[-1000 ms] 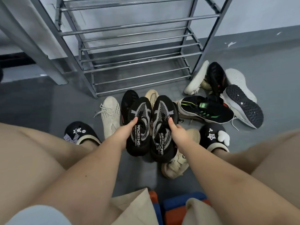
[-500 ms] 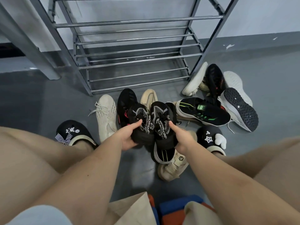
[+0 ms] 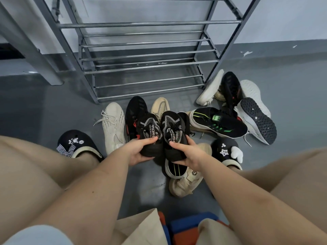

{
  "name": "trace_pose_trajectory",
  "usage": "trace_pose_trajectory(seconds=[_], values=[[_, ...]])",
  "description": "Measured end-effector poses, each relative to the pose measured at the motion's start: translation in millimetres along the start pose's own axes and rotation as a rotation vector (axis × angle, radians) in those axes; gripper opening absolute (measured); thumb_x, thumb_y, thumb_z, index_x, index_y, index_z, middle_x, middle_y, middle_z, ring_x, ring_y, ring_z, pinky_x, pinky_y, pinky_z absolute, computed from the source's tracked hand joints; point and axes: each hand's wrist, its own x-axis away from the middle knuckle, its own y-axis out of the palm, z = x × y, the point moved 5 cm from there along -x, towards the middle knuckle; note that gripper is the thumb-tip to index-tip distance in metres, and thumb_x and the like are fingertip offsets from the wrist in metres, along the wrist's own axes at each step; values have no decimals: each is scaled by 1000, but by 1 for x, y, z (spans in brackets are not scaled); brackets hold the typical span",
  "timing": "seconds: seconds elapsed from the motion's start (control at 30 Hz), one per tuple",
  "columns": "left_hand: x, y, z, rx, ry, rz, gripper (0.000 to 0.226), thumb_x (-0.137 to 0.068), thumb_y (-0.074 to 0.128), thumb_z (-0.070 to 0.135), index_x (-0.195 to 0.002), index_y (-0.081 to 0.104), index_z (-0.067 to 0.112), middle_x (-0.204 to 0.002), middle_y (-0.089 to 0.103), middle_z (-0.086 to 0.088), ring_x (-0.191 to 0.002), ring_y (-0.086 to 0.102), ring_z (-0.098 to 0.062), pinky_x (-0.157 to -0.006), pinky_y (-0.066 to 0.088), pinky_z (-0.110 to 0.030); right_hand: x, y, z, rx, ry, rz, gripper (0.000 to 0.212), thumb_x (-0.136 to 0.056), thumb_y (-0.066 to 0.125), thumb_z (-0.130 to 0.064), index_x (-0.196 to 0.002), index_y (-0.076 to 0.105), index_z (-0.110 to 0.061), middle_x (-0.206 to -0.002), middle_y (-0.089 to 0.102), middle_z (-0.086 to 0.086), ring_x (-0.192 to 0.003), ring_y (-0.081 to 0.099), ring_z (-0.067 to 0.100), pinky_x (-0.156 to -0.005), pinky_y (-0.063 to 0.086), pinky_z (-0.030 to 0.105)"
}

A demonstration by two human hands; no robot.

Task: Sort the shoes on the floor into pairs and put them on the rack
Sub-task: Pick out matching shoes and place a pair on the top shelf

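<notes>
Centre frame: left hand [image 3: 139, 152] grips heel of one black-grey sneaker [image 3: 150, 133], right hand [image 3: 189, 154] grips matching sneaker [image 3: 174, 133]; pair side by side, toes toward 12 o'clock, held above floor pile. Rack [image 3: 148, 50] at 12 o'clock, shelves bare. First pair matched, not yet shelved. Left: cream shoe [image 3: 114, 124] at 10 o'clock, black-green shoe [image 3: 219, 122] at 2 o'clock, more loose shoes around.

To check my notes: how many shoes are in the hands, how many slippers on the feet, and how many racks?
Held shoes, one in each of the hands: 2
Worn slippers: 2
Racks: 1
Total: 5
</notes>
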Motion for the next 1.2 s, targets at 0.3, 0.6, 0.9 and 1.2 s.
trace_pose_trajectory(seconds=[0.3,0.6,0.9,1.2], values=[[21,29,26,144,85,-40,12,-87,63,20,-95,62,11,-93,68,-8,-83,65,-19,-57,57,-27,18,-1,-32,-182,-125,-52,53,-83,71,-15,-131,49,-18,-118,66,9,-95,67,25,-61,60,36],[62,102,99,136,286,-147,37,-85,65,18,-120,57,8,-107,68,-13,-90,66,-23,-53,57,-26,79,-26,-141,-76,-365,-58,45,-84,68,-14,-126,53,-17,-112,67,8,-93,67,24,-72,58,41],[132,186,172,0,420,-289,16,-87,62,20,-99,62,9,-95,69,-10,-86,66,-20,-69,58,-29,168,-54,-222,-152,-573,4,44,-84,69,-18,-125,53,-17,-111,68,10,-94,67,25,-68,59,38],[194,238,215,-140,602,-364,11,-86,63,20,-92,64,11,-76,74,-3,-66,71,-14,-54,58,-25,226,-73,-254,-285,-854,69,39,-84,68,-23,-121,58,-19,-110,69,6,-90,69,18,-55,54,27]])
